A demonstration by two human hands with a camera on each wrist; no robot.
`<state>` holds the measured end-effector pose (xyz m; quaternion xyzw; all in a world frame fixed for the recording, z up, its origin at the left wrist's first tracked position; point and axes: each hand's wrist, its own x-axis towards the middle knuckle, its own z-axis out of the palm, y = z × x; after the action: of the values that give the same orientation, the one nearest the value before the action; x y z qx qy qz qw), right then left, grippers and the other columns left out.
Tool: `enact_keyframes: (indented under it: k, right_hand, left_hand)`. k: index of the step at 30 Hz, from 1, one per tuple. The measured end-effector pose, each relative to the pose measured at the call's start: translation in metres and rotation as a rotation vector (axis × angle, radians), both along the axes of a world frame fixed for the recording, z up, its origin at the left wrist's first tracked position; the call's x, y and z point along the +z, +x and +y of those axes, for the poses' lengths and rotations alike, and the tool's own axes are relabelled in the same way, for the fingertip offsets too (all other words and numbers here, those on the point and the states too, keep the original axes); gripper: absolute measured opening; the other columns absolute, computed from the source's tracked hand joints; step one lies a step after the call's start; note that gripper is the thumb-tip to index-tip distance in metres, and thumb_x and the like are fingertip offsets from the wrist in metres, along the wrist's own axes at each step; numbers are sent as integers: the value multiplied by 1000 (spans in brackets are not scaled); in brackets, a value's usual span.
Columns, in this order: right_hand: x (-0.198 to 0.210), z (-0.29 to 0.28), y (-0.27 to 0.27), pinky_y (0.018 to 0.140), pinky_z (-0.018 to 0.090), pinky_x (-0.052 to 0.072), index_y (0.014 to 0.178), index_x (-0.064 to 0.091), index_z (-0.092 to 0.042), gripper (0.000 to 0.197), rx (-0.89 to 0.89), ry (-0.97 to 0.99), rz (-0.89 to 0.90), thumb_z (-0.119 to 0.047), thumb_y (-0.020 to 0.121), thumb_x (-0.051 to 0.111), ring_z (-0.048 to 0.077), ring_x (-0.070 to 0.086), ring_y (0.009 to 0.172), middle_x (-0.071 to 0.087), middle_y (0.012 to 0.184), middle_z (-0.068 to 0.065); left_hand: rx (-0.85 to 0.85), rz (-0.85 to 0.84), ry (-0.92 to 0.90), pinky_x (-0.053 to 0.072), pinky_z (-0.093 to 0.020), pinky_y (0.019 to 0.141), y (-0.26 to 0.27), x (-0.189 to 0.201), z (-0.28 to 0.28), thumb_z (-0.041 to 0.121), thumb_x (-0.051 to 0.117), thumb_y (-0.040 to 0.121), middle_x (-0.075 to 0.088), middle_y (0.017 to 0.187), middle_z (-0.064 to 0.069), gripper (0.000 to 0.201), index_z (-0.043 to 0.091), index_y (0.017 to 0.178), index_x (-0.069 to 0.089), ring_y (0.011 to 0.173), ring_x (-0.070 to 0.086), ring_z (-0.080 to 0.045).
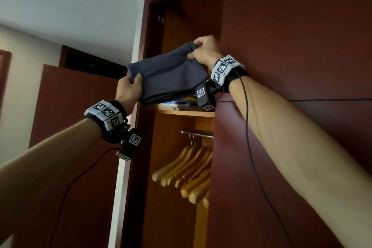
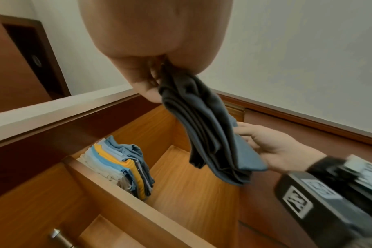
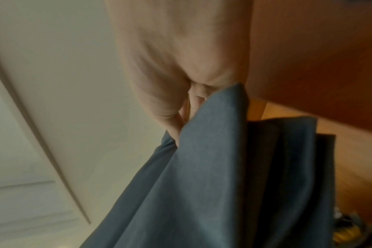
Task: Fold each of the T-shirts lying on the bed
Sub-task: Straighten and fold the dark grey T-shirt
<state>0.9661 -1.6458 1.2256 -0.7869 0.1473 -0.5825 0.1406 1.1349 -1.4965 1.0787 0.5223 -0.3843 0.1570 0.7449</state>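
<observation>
Slate-blue cotton, a folded T-shirt [image 1: 169, 74], is held up in front of the open dark red-brown wooden wardrobe [image 1: 291, 26] in the head view, just above its light wooden upper shelf [image 1: 187, 113]. The left hand [image 1: 128, 88] grips the shirt's near left corner, thumb on top and fingers curled beneath. The right hand [image 1: 203, 50] pinches the far right corner, raised higher, so the bundle tilts. On the shelf beneath the shirt sits a stack of folded clothes [image 1: 177, 104], only its edge showing. Below the shelf, wooden coat hangers [image 1: 187, 171] hang from a metal rail [image 1: 197, 134].

From the left wrist, the left hand [image 2: 151, 50] clamps the layered edge of the shirt [image 2: 204, 134], which droops toward the right hand [image 2: 272, 149] holding its other end. The stack [image 2: 121, 164] shows white, pale blue, yellow and grey layers standing on the shelf [image 2: 193, 193].

From the right wrist, blurred, the right hand [image 3: 181, 70] has its fingers closed on a fold of the shirt [image 3: 202, 184].
</observation>
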Motion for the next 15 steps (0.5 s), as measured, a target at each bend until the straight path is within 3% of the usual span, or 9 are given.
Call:
enact_keyframes:
  k: [2,4,7,9,11,12,15]
  right_hand:
    - [8,-20,32,93,31,56,105,76,-15,38,-62,23,13,-12,69,90,18,68,105,73,108,1]
    - [15,-41,57,87,26,52,105,75,-12,33,-114,53,19,-7,75,86,17,65,108,71,113,1]
    - [23,-69,92,79,21,45,110,74,-9,28,-228,55,20,0,84,76,17,62,105,69,111,1]
    - [31,-87,117,71,23,47,96,75,-9,16,-315,43,22,3,86,69,18,62,94,68,98,2]
    - [41,-107,140,60,26,47,74,65,-12,20,-390,28,8,3,87,66,19,58,82,60,80,1]
    - [47,-117,150,60,27,48,71,61,-13,23,-417,27,1,2,88,66,20,57,80,58,78,1]
    - [67,-150,171,80,30,54,82,61,-10,14,-456,-1,-46,-2,94,60,24,60,88,61,93,9]
  left_hand:
    - [-118,17,44,56,-19,52,31,4,-21,24,51,108,66,117,-11,33,0,129,58,83,67,-15]
    - [-217,31,73,60,-29,52,54,9,-44,23,54,107,66,120,-11,35,2,134,55,86,70,-21]
    - [-239,5,79,57,-26,48,82,17,-81,21,57,105,68,114,-11,28,2,127,57,80,69,-23]
    - [-242,-7,57,57,-27,47,98,25,-108,18,57,105,68,106,-10,19,5,119,59,73,67,-22]
    - [-250,-15,34,58,-30,49,114,37,-133,18,58,104,69,100,-9,19,3,116,61,68,67,-21]
    - [-253,-11,23,59,-32,51,125,44,-146,18,59,104,69,99,-9,19,3,114,62,67,68,-21]
    - [-269,10,14,64,-47,68,151,61,-184,23,64,100,71,104,-12,9,15,100,62,82,74,-31]
